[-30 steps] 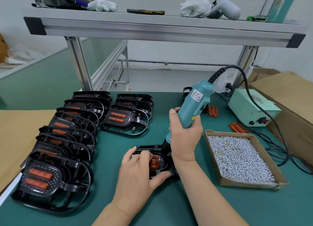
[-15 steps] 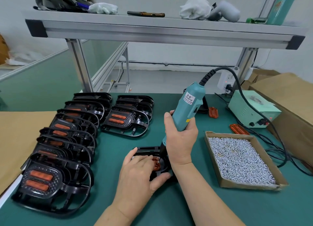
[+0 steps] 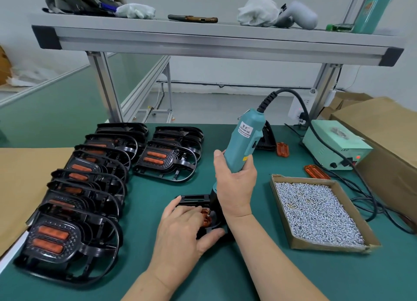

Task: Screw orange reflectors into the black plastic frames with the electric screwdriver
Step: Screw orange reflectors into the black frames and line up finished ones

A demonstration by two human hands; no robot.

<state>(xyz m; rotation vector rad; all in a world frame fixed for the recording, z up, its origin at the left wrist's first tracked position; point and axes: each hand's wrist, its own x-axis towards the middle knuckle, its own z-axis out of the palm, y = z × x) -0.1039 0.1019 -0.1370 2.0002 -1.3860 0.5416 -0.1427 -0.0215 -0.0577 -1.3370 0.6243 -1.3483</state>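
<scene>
A black plastic frame [image 3: 194, 199] lies on the green mat at the centre, with an orange reflector [image 3: 205, 218] seated in it. My left hand [image 3: 180, 230] covers the frame's near side, fingers over it and thumb hooked round its front edge. My right hand [image 3: 234, 185] grips the teal electric screwdriver [image 3: 242, 145], which leans to the right. Its black tip comes down onto the reflector. Most of the frame is hidden under my hands.
Rows of black frames with orange reflectors [image 3: 81, 194] fill the left side. A cardboard tray of screws [image 3: 316, 210] sits at right, loose orange reflectors [image 3: 316, 172] and the power supply box [image 3: 334, 147] behind it. Cables trail right. A metal shelf [image 3: 214, 41] spans overhead.
The screwdriver has tilted more upright and shifted slightly left, its tip staying on the reflector. My left hand keeps hold of the frame.
</scene>
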